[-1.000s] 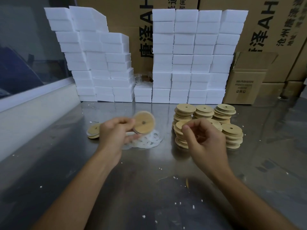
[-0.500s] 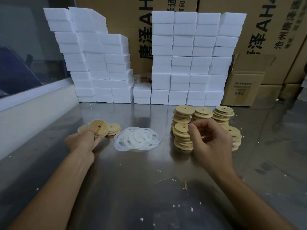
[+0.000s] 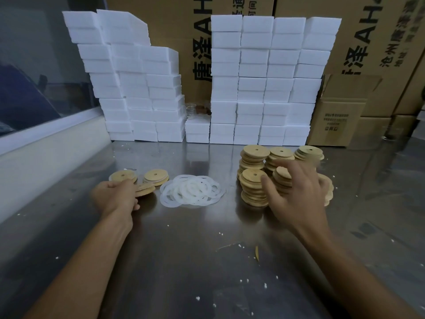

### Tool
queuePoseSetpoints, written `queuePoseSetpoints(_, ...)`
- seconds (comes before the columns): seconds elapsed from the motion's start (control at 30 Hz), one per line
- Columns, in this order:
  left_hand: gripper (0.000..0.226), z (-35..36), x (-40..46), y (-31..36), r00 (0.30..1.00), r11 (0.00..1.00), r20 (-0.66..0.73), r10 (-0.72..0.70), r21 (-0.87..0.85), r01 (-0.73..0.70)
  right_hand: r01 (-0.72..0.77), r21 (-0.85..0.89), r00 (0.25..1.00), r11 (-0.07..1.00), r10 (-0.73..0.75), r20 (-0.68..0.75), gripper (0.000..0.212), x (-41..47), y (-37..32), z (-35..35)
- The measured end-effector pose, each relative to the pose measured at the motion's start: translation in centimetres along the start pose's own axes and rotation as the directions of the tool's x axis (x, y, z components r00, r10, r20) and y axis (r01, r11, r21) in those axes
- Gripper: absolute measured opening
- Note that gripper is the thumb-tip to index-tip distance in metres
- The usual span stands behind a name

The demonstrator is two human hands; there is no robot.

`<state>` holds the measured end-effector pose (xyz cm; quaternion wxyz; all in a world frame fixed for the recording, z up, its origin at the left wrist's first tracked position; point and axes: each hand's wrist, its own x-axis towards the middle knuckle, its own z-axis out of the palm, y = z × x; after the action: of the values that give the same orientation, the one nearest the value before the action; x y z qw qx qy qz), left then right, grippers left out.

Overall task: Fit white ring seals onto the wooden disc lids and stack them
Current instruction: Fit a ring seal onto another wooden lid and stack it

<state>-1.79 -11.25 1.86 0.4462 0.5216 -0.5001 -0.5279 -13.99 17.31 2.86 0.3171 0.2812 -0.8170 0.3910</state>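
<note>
Lids (image 3: 254, 178) stand in several uneven stacks at centre right of the frame, on the steel table (image 3: 184, 261); a smaller group of lids (image 3: 156, 177) lies at centre left, and between the two lies a loose heap of white rings (image 3: 192, 191). We judge the left group to be the finished output, though no ring on those lids can be made out. Our left hand (image 3: 115, 198) rests at that group, fingers curled about a tilted lid (image 3: 145, 189) at the pile's near edge; whether it grips it or merely touches it we cannot tell. Our right hand (image 3: 296, 192), motion-blurred, hangs with fingers spread and relaxed over the near stacks at right, grasping nothing that we can see.

We read the step as the turnover between cycles: one lid being set down at left, the next being fetched at right. The next move calls for lifting a single top lid without toppling the leaning stacks, then bringing it to the rings.

White foam blocks (image 3: 264, 77) and cartons (image 3: 340, 116) wall off the upper frame just behind the stacks; a raised ledge (image 3: 46, 155) bounds the left. Open table lies toward the lower frame, flecked with white crumbs.
</note>
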Motion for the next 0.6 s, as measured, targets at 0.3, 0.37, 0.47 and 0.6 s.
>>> queuePoseSetpoints(0.3,0.025,1.2,-3.0,-0.5,0.845,0.838,0.080,0.529,0.111,-0.535,0.078,-0.358,0.962,0.930,0.024,0.272,0.046,-0.2,-0.6,0.9)
queuePoseSetpoints(0.37,0.030,1.6,-4.6,-0.6,0.711,0.715,0.192,0.677,0.058,-0.696,0.090,-0.354,0.966,0.931,0.006,0.260,0.033,-0.2,-0.5,1.1)
queuePoseSetpoints(0.47,0.025,2.2,-7.0,-1.0,0.480,0.508,0.325,0.815,-0.003,-0.861,0.118,-0.350,0.972,0.929,-0.035,0.233,0.023,-0.1,-0.2,1.2)
queuePoseSetpoints(0.6,0.022,2.9,-9.5,-1.7,0.283,0.351,0.456,0.844,-0.071,-0.934,0.152,-0.362,0.964,0.919,-0.058,0.259,0.031,-0.2,-0.2,1.4)
